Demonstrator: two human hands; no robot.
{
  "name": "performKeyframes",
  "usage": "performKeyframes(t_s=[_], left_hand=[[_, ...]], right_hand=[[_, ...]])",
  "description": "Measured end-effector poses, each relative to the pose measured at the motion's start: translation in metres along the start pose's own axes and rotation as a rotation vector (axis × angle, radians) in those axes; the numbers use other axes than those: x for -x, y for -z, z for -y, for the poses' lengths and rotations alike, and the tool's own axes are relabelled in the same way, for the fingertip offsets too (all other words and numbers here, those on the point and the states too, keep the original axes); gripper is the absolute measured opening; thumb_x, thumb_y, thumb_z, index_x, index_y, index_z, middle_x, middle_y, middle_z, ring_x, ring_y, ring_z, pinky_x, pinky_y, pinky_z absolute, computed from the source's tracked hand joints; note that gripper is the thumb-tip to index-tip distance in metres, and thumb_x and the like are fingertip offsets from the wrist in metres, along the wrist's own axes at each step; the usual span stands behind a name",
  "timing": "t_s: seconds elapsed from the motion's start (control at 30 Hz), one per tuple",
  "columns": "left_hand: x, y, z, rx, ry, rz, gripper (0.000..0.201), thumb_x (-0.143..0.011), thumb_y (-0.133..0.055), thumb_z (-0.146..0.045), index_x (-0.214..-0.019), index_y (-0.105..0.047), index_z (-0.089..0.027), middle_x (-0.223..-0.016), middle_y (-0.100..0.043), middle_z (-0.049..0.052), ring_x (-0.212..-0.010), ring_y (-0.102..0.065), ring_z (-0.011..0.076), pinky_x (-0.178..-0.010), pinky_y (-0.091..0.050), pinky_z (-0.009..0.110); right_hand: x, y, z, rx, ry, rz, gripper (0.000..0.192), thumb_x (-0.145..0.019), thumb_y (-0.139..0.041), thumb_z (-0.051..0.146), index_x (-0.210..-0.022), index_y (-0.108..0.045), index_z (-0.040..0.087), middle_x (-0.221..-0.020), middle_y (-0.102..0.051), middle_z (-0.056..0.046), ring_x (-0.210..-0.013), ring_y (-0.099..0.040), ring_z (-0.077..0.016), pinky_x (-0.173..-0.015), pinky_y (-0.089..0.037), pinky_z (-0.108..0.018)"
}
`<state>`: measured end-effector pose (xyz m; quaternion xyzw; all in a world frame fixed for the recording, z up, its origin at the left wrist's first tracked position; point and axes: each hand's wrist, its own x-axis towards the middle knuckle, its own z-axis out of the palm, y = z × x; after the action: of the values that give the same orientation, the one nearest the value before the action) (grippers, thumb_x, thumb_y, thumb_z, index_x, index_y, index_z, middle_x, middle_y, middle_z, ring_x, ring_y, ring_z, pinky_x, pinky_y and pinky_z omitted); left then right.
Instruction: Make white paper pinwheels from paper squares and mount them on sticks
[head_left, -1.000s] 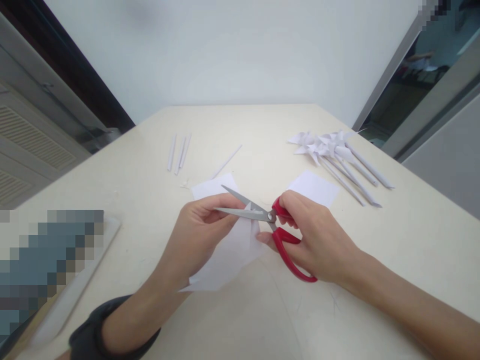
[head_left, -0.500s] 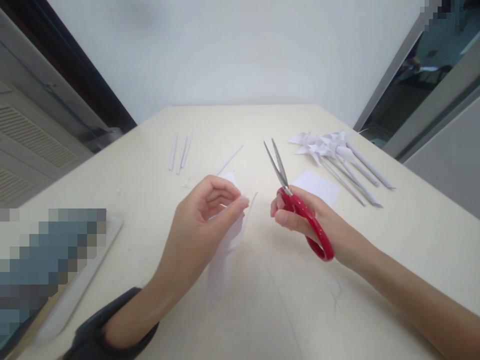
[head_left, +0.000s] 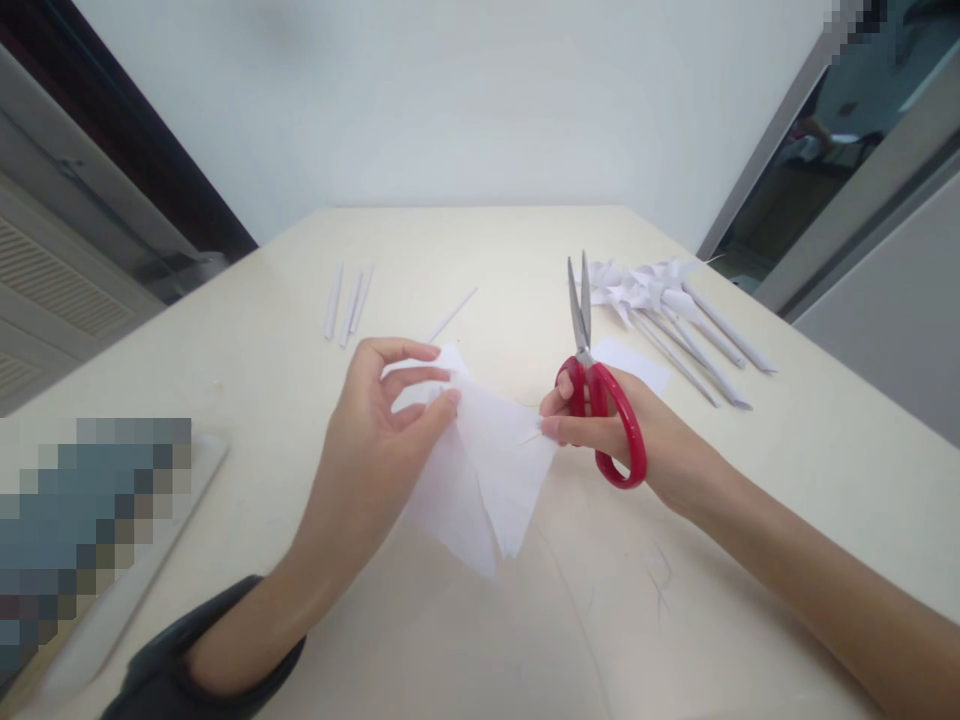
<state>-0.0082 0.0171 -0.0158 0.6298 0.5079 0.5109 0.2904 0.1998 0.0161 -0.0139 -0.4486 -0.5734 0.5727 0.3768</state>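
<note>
The left hand [head_left: 375, 420] pinches a white paper sheet [head_left: 487, 470] between thumb and fingers, near the middle of the tabletop [head_left: 480, 620], a little toward the near edge. The sheet has cuts in it, and its flaps hang down and touch the tabletop. The right hand [head_left: 622, 440] is closed around the red handles of the scissors [head_left: 596, 400], and its fingertips also touch the right corner of the sheet. The blades are shut together and point up, away from the paper.

In my judgement, the step in hand is turning or rearranging the sheet between two cuts, because the blades are not in the paper. The next cut would call for opening the blades and bringing them to an edge that the left hand holds tight and flat.

No container is visible on the tabletop. Toward the far right corner lie several paper pinwheels [head_left: 660, 295] on rolled paper sticks, close together. Toward the far left lie some loose paper sticks [head_left: 346, 300], well apart from the hands. One flat white paper piece [head_left: 637, 362] lies just behind the right hand.
</note>
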Motion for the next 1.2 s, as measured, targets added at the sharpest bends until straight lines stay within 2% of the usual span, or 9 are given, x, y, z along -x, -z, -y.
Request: performKeyframes(t_s=[0.07, 0.17, 0.3, 0.4, 0.53, 0.73, 0.93, 1.1, 1.2], left_hand=[[0.003, -0.001, -0.005, -0.27, -0.245, -0.022, 0.033, -0.078, -0.062, -0.017, -0.109, -0.052, -0.024, -0.123, -0.051, 0.007, -0.119, -0.048, 0.0248, -0.094, -0.045, 0.038], [0.01, -0.004, -0.01, -0.595, -0.563, 0.08, 0.03, -0.077, -0.062, -0.016, -0.105, -0.056, -0.024, -0.123, -0.054, 0.008, -0.124, -0.044, 0.0276, -0.106, -0.031, 0.047], [0.017, -0.01, -0.006, -0.65, -0.655, 0.255, 0.016, -0.082, -0.058, -0.018, -0.097, -0.057, -0.024, -0.111, -0.062, 0.005, -0.108, -0.055, 0.0233, -0.104, -0.03, 0.049], [0.016, -0.014, -0.004, -0.578, -0.574, 0.27, 0.008, -0.083, -0.057, -0.018, -0.09, -0.059, -0.022, -0.1, -0.066, 0.003, -0.097, -0.058, 0.0199, -0.094, -0.04, 0.04], [0.012, -0.013, -0.011, -0.419, -0.285, 0.351, 0.004, -0.083, -0.057, -0.022, -0.081, -0.06, -0.022, -0.085, -0.066, 0.0, -0.08, -0.06, 0.0173, -0.072, -0.046, 0.03], [0.007, -0.006, -0.015, -0.071, 0.033, 0.426, 0.008, -0.084, -0.06, -0.027, -0.077, -0.062, -0.023, -0.082, -0.066, -0.002, -0.08, -0.061, 0.0144, -0.077, -0.046, 0.026], [0.005, -0.004, -0.011, 0.204, 0.135, 0.311, 0.004, -0.08, -0.067, -0.025, -0.076, -0.066, -0.023, -0.079, -0.066, -0.002, -0.075, -0.062, 0.0125, -0.068, -0.048, 0.021], [0.002, -0.002, -0.014, 0.205, 0.191, 0.242, 0.003, -0.078, -0.066, -0.024, -0.076, -0.068, -0.022, -0.082, -0.069, 0.002, -0.081, -0.065, 0.0193, -0.066, -0.052, 0.026], [0.003, -0.002, -0.014, 0.237, 0.209, 0.212, 0.003, -0.078, -0.065, -0.023, -0.075, -0.067, -0.022, -0.081, -0.068, 0.001, -0.082, -0.065, 0.0191, -0.064, -0.051, 0.025]], right_hand=[[0.001, 0.0, 0.0, 0.032, 0.005, -0.009, 0.019, -0.075, -0.064, 0.017, -0.08, -0.046, 0.021, -0.08, -0.061, 0.003, -0.07, -0.054, -0.0115, -0.059, -0.04, -0.024], [0.001, -0.002, -0.001, 0.073, 0.015, -0.018, 0.017, -0.076, -0.063, 0.02, -0.081, -0.047, 0.02, -0.082, -0.062, 0.002, -0.072, -0.056, -0.0122, -0.058, -0.042, -0.024], [0.001, -0.007, -0.005, 0.081, 0.037, -0.016, 0.02, -0.075, -0.065, 0.02, -0.083, -0.047, 0.021, -0.082, -0.062, 0.003, -0.07, -0.056, -0.012, -0.056, -0.042, -0.023], [0.002, -0.012, -0.006, 0.077, 0.049, -0.026, 0.023, -0.074, -0.067, 0.022, -0.083, -0.046, 0.022, -0.081, -0.062, 0.003, -0.069, -0.055, -0.0122, -0.058, -0.043, -0.024], [0.004, -0.014, -0.004, 0.042, 0.04, 0.006, 0.022, -0.076, -0.067, 0.028, -0.084, -0.047, 0.022, -0.081, -0.06, 0.002, -0.071, -0.056, -0.013, -0.058, -0.043, -0.025], [0.004, -0.007, 0.0, 0.194, 0.125, -0.081, 0.025, -0.088, -0.051, 0.039, -0.074, -0.039, 0.021, -0.07, -0.049, 0.004, -0.062, -0.047, -0.0106, -0.058, -0.039, -0.025], [0.004, -0.012, 0.0, 0.622, 0.215, -0.076, 0.033, -0.08, -0.061, 0.041, -0.072, -0.036, 0.021, -0.067, -0.043, 0.005, -0.059, -0.038, -0.0108, -0.052, -0.031, -0.024], [0.007, -0.017, -0.004, 0.708, 0.305, -0.071, 0.033, -0.074, -0.067, 0.04, -0.079, -0.041, 0.021, -0.076, -0.05, 0.002, -0.062, -0.042, -0.0119, -0.052, -0.035, -0.025], [0.009, -0.017, -0.003, 0.719, 0.325, -0.077, 0.033, -0.074, -0.067, 0.04, -0.081, -0.041, 0.021, -0.079, -0.051, 0.002, -0.064, -0.043, -0.0125, -0.053, -0.036, -0.026]])
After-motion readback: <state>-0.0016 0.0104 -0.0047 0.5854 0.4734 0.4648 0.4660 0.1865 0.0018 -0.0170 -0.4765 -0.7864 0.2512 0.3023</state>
